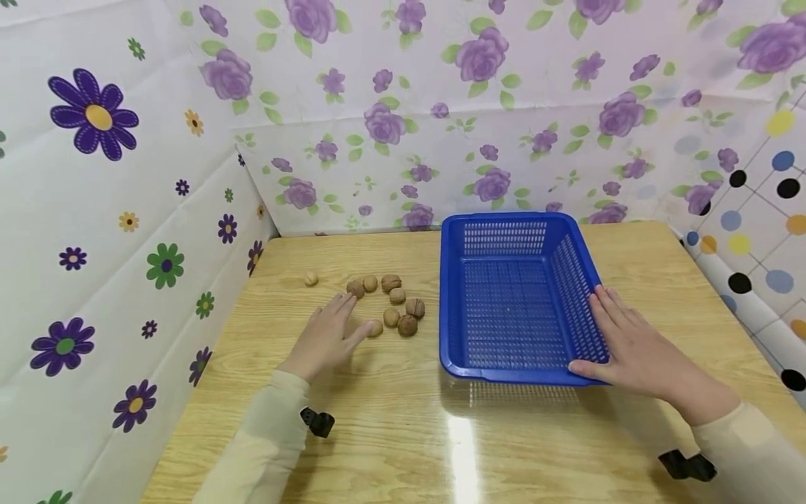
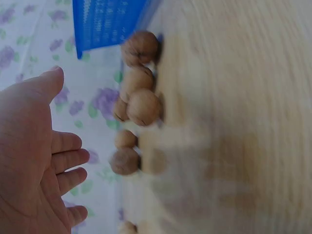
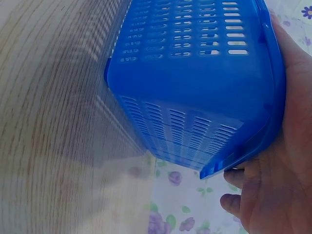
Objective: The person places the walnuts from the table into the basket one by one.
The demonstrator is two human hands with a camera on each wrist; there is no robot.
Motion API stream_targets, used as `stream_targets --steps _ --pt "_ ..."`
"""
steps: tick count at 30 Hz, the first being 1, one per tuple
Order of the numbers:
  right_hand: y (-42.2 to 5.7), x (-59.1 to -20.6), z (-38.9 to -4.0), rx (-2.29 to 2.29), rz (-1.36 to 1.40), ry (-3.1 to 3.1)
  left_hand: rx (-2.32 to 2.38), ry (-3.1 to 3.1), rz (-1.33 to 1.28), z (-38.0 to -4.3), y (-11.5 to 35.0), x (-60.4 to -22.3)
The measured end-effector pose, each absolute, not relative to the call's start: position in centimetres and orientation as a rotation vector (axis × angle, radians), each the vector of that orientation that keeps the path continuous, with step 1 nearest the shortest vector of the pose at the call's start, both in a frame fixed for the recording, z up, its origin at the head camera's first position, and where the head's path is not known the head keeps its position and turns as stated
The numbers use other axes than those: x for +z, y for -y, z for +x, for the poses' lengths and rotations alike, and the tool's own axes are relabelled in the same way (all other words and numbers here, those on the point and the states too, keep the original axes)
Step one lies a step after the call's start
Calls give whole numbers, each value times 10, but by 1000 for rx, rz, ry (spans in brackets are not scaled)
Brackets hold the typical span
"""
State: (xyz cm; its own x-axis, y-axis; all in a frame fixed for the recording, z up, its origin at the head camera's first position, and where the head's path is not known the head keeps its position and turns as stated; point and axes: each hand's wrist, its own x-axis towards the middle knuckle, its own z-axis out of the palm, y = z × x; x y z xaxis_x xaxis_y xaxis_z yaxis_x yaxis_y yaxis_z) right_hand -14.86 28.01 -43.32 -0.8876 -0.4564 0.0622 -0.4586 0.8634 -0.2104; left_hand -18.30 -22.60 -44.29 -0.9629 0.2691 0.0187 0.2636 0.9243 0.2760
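Note:
A blue plastic basket (image 1: 448, 301) with slotted walls and nothing inside stands on the table. My right hand (image 1: 636, 353) rests on its right rim near the front corner, fingers extended and thumb apart. In the right wrist view the palm lies against the rim of the basket (image 3: 180, 83). Left of the basket lie several walnuts (image 1: 407, 325), some dark and wrinkled, some paler and smoother. Over the near left side of this group is my left hand (image 1: 324, 339), fingers loosely stretched. The left wrist view shows that hand (image 2: 29, 151) holding nothing, with walnuts (image 2: 144, 107) beyond its fingers.
One pale nut (image 1: 311, 278) lies apart, farther left on the wooden table (image 1: 378, 434). A flowered cloth (image 1: 378, 175) hangs behind the table's back edge. More patterned cloth (image 1: 94, 266) covers the left side, and a dotted one (image 1: 749, 252) the right.

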Motion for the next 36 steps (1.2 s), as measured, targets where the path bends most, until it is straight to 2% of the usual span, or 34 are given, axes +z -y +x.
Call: stream_targets --steps 15,36 --pt "-286 -436 -147 379 752 3018 592 -3024 501 -201 245 -477" --pt "-284 -438 -151 403 785 2981 689 -2955 571 -218 232 -485"
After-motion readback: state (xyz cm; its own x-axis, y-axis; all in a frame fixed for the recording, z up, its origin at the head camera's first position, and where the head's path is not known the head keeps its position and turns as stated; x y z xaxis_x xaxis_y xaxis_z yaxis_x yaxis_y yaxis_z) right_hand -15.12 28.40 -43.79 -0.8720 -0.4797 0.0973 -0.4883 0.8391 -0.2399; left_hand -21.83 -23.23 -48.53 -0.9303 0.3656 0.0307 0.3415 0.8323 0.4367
